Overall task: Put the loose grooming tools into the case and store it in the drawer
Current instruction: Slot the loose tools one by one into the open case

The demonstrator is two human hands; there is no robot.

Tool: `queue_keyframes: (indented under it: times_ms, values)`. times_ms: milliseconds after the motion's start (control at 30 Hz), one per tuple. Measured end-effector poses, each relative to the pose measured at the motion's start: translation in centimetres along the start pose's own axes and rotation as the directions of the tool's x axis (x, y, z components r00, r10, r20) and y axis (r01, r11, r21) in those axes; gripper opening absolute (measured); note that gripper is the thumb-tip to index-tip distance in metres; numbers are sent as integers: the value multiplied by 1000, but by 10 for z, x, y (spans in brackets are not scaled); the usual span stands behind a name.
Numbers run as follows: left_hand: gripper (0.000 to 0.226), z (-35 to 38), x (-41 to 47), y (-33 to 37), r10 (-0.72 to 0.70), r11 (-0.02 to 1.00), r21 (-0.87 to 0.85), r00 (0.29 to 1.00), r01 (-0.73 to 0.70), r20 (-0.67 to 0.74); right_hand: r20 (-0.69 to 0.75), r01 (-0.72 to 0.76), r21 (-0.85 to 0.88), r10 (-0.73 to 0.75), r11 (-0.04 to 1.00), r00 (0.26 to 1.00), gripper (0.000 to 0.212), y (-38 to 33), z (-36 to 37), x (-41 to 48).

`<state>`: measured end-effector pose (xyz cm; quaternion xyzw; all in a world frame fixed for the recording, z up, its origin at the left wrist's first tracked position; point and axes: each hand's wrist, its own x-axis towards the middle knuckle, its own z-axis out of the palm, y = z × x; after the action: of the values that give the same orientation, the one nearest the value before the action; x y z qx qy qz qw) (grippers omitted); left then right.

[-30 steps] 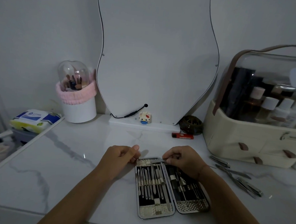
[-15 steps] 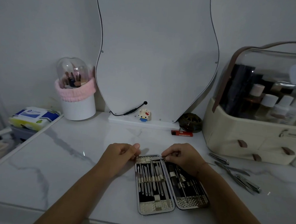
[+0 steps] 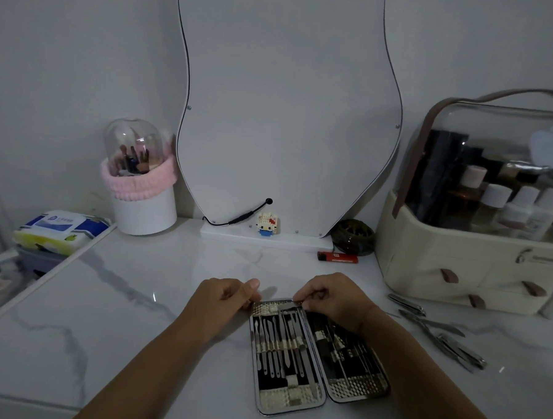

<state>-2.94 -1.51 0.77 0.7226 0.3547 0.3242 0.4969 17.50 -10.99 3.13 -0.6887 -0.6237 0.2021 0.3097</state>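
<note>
An open metal grooming case point(image 3: 291, 399) lies flat on the marble tabletop point(image 3: 128, 329), both halves holding rows of steel tools under elastic bands. My left hand point(image 3: 225, 298) pinches the case's far left corner. My right hand point(image 3: 331, 297) pinches a thin metal tool point(image 3: 291, 305) lying across the top of the left half. Several loose grooming tools point(image 3: 438, 333), clippers and scissors, lie on the tabletop to the right of the case.
A cream cosmetics organizer point(image 3: 467, 270) with small drawers stands at the right. A mirror point(image 3: 280, 113) leans at the back, with a red lighter point(image 3: 338, 257), a toy figure point(image 3: 268, 224) and a brush holder point(image 3: 142, 183) near it. A wipes pack point(image 3: 59, 230) lies at the left.
Both hands stay at the case's far edge. My right hand's fingers have shifted slightly with the thin tool over the left half.
</note>
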Motion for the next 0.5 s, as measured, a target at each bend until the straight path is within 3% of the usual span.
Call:
queue_keyframes:
  times_ms: [333, 500]
  values:
    - [35, -2, 0, 1, 34, 996, 79, 999, -34, 3, 139, -23, -162, 46, 987, 989, 17, -16, -7, 15]
    - [40, -4, 2, 0, 30, 995, 93, 999, -33, 33, 170, -19, -147, 44, 989, 984, 11, -19, -7, 15]
